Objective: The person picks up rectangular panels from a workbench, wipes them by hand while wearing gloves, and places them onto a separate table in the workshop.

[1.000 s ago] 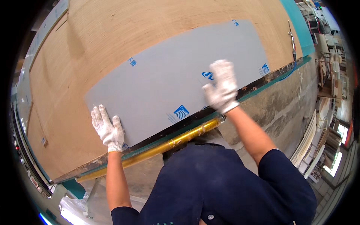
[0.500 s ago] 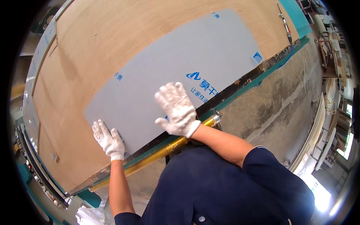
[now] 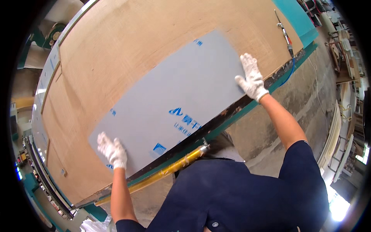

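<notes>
A grey sheet [image 3: 174,85] with blue printed marks lies flat on the tan wood-faced tabletop [image 3: 96,73], along its near edge. Its far side bows outward in a curve. On the sheet's left end rests my left hand [image 3: 112,150], in a white knitted glove, fingers stretched out. My right hand [image 3: 252,77], gloved the same way, lies at the sheet's right end with its fingers extended and thumb out to the left. Part of it reaches over the bare wood. Neither hand is closed round anything.
A slim metal tool [image 3: 285,34] with a blue hose lies on the table's right end. A yellow roller [image 3: 170,170] runs below the near edge, close to my body. Stacked boards [image 3: 344,58] stand beyond the concrete floor on the right.
My right hand has moved from the sheet's near middle to its right end. The sheet has shifted left along the table's near edge. My left hand stays at its left end.
</notes>
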`<action>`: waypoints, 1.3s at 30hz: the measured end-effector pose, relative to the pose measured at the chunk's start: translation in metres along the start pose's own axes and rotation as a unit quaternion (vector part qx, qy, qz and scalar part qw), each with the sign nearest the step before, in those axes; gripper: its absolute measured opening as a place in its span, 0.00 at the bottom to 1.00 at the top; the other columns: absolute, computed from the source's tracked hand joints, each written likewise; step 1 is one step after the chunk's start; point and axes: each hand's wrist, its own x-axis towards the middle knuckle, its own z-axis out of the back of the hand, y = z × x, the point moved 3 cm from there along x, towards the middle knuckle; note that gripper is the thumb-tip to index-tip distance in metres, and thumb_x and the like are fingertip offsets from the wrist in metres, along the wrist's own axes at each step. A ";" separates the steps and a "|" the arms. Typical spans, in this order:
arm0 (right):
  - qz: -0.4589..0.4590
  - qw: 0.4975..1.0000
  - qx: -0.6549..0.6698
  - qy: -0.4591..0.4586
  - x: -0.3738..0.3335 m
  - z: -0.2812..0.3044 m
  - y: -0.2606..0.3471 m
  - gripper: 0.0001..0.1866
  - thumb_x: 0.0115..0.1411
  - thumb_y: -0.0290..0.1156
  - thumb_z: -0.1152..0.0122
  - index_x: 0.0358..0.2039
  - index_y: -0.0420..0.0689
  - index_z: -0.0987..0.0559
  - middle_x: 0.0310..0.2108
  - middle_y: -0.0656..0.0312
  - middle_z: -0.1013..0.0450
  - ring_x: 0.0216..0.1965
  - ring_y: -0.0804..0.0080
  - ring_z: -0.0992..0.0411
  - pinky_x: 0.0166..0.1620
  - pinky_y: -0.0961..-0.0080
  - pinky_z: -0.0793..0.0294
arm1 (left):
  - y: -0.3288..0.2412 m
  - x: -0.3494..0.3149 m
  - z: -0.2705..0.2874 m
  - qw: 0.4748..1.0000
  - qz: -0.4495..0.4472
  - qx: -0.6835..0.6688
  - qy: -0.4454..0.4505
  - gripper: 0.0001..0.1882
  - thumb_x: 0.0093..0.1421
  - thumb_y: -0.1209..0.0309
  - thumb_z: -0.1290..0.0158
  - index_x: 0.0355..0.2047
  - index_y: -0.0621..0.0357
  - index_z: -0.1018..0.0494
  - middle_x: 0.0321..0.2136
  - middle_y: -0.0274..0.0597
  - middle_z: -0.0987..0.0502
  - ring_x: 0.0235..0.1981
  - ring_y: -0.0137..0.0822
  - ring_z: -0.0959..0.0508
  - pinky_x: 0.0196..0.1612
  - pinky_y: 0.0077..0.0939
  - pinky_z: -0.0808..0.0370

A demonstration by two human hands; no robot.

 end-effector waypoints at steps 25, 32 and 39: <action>0.226 0.935 0.256 0.094 -0.019 0.037 -0.021 0.52 0.55 0.49 0.28 0.74 0.37 0.39 0.76 0.39 0.49 0.78 0.36 0.54 0.77 0.39 0.56 | -0.429 0.092 0.052 0.952 -0.275 -0.128 -0.033 0.44 0.65 0.50 0.47 0.73 0.65 0.43 0.73 0.59 0.41 0.76 0.59 0.46 0.78 0.53 0.56; 0.122 0.970 0.200 0.062 0.093 0.022 -0.004 0.50 0.61 0.51 0.33 0.75 0.38 0.42 0.77 0.40 0.51 0.79 0.40 0.56 0.79 0.49 0.58 | -0.348 0.165 0.050 0.981 -0.169 -0.095 0.019 0.45 0.71 0.44 0.56 0.77 0.62 0.51 0.77 0.57 0.49 0.79 0.56 0.56 0.79 0.48 0.62; 0.123 0.960 0.243 0.054 0.094 0.016 -0.004 0.51 0.58 0.49 0.30 0.75 0.39 0.42 0.77 0.41 0.51 0.78 0.40 0.55 0.78 0.45 0.57 | -0.584 0.175 0.075 0.892 -0.399 -0.201 0.068 0.54 0.63 0.37 0.48 0.76 0.62 0.51 0.77 0.61 0.53 0.80 0.56 0.59 0.79 0.53 0.66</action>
